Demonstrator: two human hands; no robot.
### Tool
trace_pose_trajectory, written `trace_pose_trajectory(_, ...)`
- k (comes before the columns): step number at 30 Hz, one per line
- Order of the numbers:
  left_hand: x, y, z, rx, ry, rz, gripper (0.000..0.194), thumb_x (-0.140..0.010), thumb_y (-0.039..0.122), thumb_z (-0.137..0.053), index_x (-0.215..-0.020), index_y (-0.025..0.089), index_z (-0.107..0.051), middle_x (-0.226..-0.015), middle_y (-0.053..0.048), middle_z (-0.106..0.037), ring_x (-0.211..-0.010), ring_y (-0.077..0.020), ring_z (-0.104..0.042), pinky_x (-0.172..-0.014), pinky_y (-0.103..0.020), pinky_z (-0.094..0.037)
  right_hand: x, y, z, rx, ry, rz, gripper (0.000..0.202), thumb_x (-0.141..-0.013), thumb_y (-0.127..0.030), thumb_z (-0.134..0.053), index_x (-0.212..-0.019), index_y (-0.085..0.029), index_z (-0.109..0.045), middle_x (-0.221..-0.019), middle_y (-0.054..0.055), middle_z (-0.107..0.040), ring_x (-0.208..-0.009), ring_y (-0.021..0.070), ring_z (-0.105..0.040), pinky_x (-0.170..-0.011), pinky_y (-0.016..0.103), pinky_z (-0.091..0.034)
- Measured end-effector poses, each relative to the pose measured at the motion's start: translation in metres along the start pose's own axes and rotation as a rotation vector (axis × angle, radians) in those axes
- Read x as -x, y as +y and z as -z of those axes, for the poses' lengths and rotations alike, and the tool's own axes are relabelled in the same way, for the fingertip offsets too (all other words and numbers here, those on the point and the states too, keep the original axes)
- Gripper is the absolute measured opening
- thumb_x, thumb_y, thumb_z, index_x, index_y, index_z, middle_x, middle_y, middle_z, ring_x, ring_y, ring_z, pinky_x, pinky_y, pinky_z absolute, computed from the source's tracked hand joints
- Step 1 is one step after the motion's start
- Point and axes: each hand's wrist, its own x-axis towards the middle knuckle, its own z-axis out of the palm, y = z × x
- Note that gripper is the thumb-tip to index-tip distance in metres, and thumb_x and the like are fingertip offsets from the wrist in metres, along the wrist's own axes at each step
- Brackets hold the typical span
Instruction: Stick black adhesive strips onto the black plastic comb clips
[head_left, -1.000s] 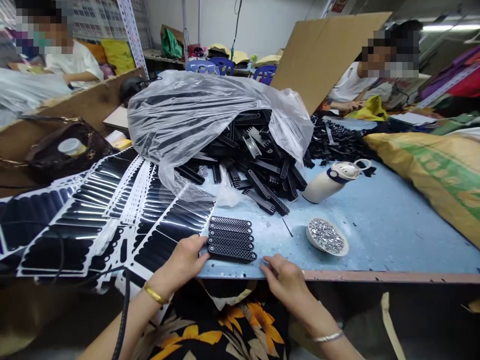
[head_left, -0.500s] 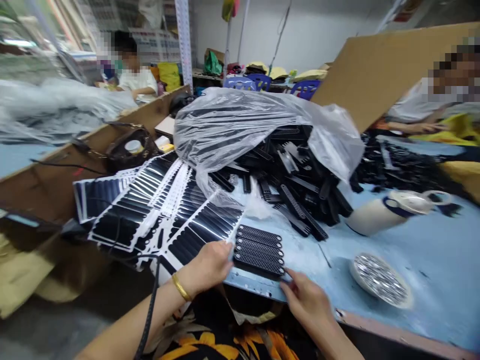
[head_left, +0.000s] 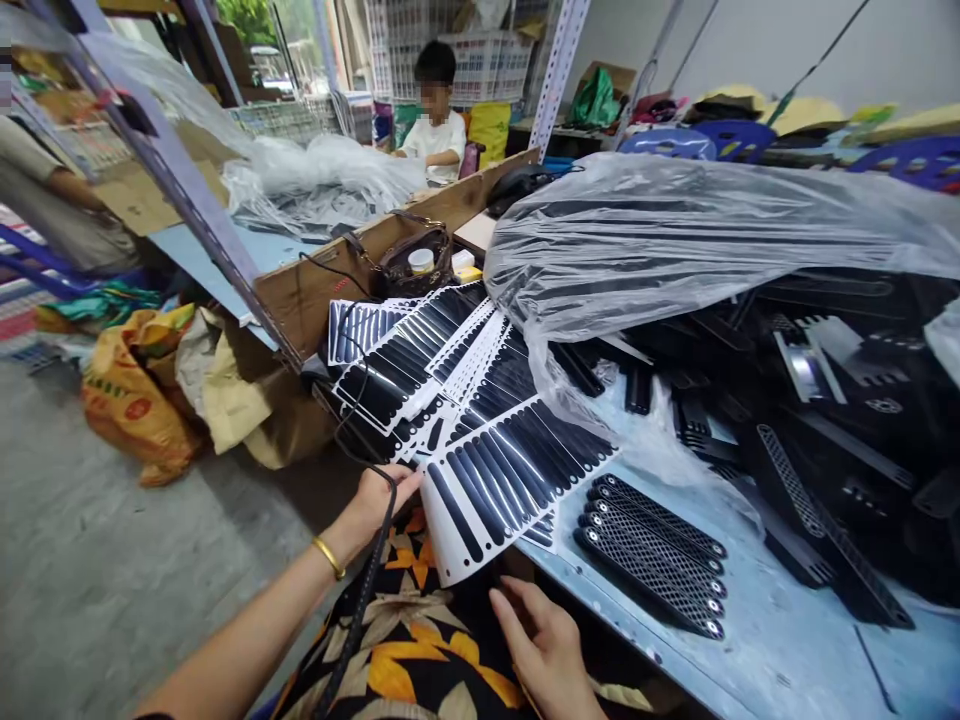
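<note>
My left hand (head_left: 386, 500), with a gold bangle on the wrist, pinches the left corner of a white sheet (head_left: 452, 545) bearing rows of black strips. The sheet's near end curls over the table edge above my lap. My right hand (head_left: 536, 635) is just below that end, thumb and fingers apart, holding nothing. Several black patterned pieces (head_left: 652, 560) with round metal-looking ends lie side by side at the table edge, right of the sheet. More strip sheets (head_left: 405, 350) are fanned out behind it. A dark cord (head_left: 367, 580) crosses in front of my left hand.
Clear plastic (head_left: 675, 230) covers a heap of black parts (head_left: 840, 450) on the blue table (head_left: 757, 660). A wooden board (head_left: 300, 300) edges the left side, beside a brown bag (head_left: 412, 255). Sacks (head_left: 142, 390) stand on the floor. A person (head_left: 439, 130) sits farther back.
The view has swung left. My left hand has moved from beside the patterned pieces to the sheet's corner. My right hand has left the pieces and is now below the sheet.
</note>
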Motion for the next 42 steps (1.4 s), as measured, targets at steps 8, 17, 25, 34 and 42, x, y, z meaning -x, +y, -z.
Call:
trace_pose_trajectory(8, 0.000, 0.002, -0.008, 0.397, -0.024, 0.045, 0.029, -0.061, 0.035, -0.079, -0.062, 0.013, -0.062, -0.058, 0.000, -0.061, -0.055, -0.0104, -0.054, -0.055, -0.021, -0.039, -0.013, -0.020, -0.026, -0.558, -0.049, -0.474, 0.053, -0.069, -0.061, -0.074, -0.090, -0.012, -0.075, -0.073, 0.012, -0.074, -0.061, 0.0232, -0.069, -0.049, 0.028, -0.053)
trace_pose_trajectory(17, 0.007, -0.001, -0.017, 0.491, -0.201, 0.155, 0.035, -0.065, 0.043, -0.077, -0.060, 0.012, -0.061, -0.050, 0.001, -0.056, -0.045, -0.0074, -0.047, -0.047, -0.019, -0.035, -0.003, -0.024, -0.031, -0.702, 0.062, -0.619, 0.042, -0.068, -0.051, -0.079, -0.085, -0.012, -0.078, -0.067, 0.009, -0.072, -0.057, 0.0194, -0.065, -0.054, 0.029, -0.053)
trace_pose_trajectory(25, 0.019, 0.005, -0.010, 0.618, -0.249, 0.288, 0.022, -0.053, 0.025, -0.078, -0.061, 0.010, -0.065, -0.051, -0.001, -0.059, -0.043, -0.0086, -0.048, -0.044, -0.019, -0.033, -0.012, -0.012, -0.013, -0.665, -0.125, -0.626, 0.043, -0.068, -0.055, -0.076, -0.081, -0.013, -0.077, -0.065, 0.010, -0.072, -0.057, 0.0230, -0.065, -0.059, 0.038, -0.055)
trace_pose_trajectory(34, 0.025, 0.019, -0.010, 0.671, -0.313, 0.269, 0.024, -0.055, 0.027, -0.081, -0.065, 0.009, -0.070, -0.057, -0.004, -0.065, -0.047, -0.0086, -0.053, -0.048, -0.019, -0.037, -0.002, -0.039, 0.022, 0.349, 0.151, 0.034, 0.043, -0.088, -0.046, -0.059, -0.054, -0.021, -0.057, -0.045, -0.003, -0.049, -0.041, 0.0099, -0.046, -0.044, 0.023, -0.038)
trace_pose_trajectory(42, 0.026, 0.047, -0.030, 0.653, -0.450, 0.180, 0.019, -0.057, 0.025, -0.078, -0.056, 0.010, -0.067, -0.052, 0.000, -0.057, -0.051, -0.0069, -0.046, -0.052, -0.019, -0.035, -0.047, -0.070, -0.019, 0.237, 0.144, 0.385, 0.022, -0.089, -0.032, -0.063, -0.103, -0.016, -0.063, -0.068, 0.001, -0.059, -0.053, 0.0122, -0.055, -0.048, 0.024, -0.047)
